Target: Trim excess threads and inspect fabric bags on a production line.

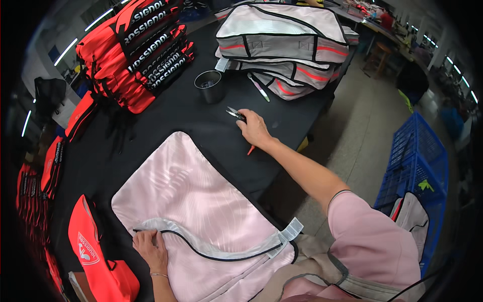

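Note:
A pale pink fabric piece (201,186) with black edging lies in front of me. Across it runs a curved opening with a whitish inner strip (211,246) and black binding. At the left end of that opening, my left hand (151,251) has its fingers bent closed on the fabric. A white label (290,230) sticks up at the opening's right end. Farther out, over the black table, my right hand (255,131) grips small thread snips (236,115), their blades pointing left and slightly apart. Something thin and red (251,150) shows just below that hand.
Red and black bags (136,55) are stacked at the far left, grey ones (282,45) at the back. A metal cup (209,88) and a pen-like tool (259,88) lie between. A red bag (95,251) sits at left, a blue crate (415,171) at right.

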The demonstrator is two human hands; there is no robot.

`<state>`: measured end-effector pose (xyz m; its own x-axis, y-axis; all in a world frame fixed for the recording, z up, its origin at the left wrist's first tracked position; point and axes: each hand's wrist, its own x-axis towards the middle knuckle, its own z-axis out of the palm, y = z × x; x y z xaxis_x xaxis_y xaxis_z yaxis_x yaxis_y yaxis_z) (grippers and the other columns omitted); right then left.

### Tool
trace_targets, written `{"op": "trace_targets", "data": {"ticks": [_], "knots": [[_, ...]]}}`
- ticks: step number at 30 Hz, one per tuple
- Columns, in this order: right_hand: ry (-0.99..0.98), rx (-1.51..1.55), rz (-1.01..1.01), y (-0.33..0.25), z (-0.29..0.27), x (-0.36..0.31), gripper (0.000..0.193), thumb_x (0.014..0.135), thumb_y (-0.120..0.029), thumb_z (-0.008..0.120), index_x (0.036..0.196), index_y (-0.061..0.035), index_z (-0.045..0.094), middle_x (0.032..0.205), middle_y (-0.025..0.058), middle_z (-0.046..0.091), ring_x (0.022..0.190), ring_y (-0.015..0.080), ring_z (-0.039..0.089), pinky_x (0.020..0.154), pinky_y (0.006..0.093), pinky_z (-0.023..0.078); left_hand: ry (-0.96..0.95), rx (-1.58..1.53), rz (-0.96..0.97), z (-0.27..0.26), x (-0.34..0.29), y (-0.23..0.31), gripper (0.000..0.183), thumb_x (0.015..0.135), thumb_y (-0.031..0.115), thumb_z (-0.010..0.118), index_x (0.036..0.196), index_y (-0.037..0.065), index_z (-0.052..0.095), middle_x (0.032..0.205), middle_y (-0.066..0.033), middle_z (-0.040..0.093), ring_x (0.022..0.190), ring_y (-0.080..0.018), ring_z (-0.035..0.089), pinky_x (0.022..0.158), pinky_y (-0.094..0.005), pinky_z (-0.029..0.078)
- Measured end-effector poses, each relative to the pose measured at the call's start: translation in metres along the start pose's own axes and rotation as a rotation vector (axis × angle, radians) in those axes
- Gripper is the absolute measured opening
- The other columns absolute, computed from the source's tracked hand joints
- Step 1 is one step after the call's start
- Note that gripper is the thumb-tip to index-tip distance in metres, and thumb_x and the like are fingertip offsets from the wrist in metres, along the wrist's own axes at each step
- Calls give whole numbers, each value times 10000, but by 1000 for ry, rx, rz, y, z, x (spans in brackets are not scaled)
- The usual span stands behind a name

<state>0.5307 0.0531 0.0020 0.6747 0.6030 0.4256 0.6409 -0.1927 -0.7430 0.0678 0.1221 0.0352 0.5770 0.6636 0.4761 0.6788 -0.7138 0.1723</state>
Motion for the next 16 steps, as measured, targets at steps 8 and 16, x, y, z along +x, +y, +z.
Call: {"op": "trace_targets", "data": {"ticks": [8, 16], "knots": [[62, -394, -62, 49, -20, 86, 367, 888, -271, 622, 1143, -7, 621, 1117, 221, 603, 1074, 401, 543, 961, 449, 441, -27, 39, -28, 0, -4, -2, 154, 773, 90, 684, 910, 79, 614, 924, -84, 588, 970, -289, 527, 905, -428, 372], [-189, -665, 197, 95, -21, 109, 493, 835, -246, 705, 1257, -50, 542, 1261, 211, 515, 1253, 389, 439, 1035, 439, 394, -22, 23, -22, 4, -2, -3, 163, 777, 88, 683, 926, 90, 617, 933, -87, 584, 975, -293, 527, 900, -428, 370]]}}
